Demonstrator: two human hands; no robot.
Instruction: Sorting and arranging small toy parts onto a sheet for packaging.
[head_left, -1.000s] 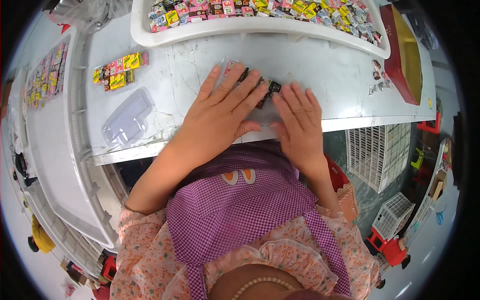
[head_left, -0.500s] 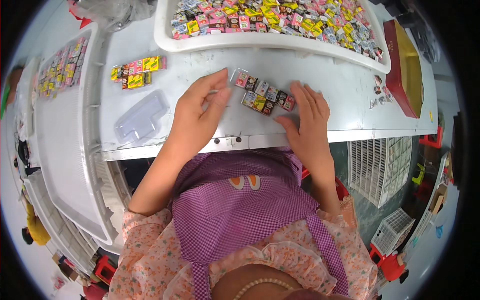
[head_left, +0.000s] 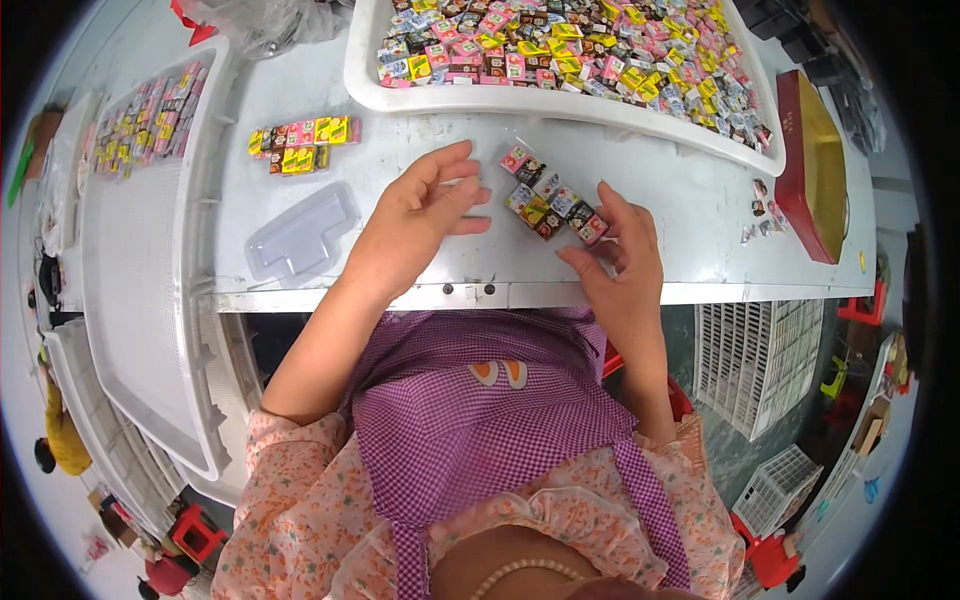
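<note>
A clear stepped plastic tray (head_left: 545,205) filled with small colourful boxes, pink, black, white and yellow, lies slanted on the table between my hands. To its left, my left hand (head_left: 425,210) hovers apart from it, fingers spread and holding nothing. My right hand (head_left: 628,250) is at the tray's lower right end, thumb and forefinger apart on either side of that corner; whether they touch it I cannot tell. Further left lies an empty clear plastic tray (head_left: 300,235) of the same stepped shape. Beyond that sits another filled pack (head_left: 303,143) with yellow, pink and brown boxes.
A large white bin (head_left: 560,105) heaped with small boxes stands at the back. A red and gold box lid (head_left: 808,170) and a few loose pieces (head_left: 762,212) lie at the right. On the left, a white crate (head_left: 140,240) holds rows of filled packs (head_left: 150,120).
My left hand has drawn away from the tray's upper left end and opened wider. The filled tray has turned a little clockwise. My right hand's fingers have curled, and the whole view has shifted slightly.
</note>
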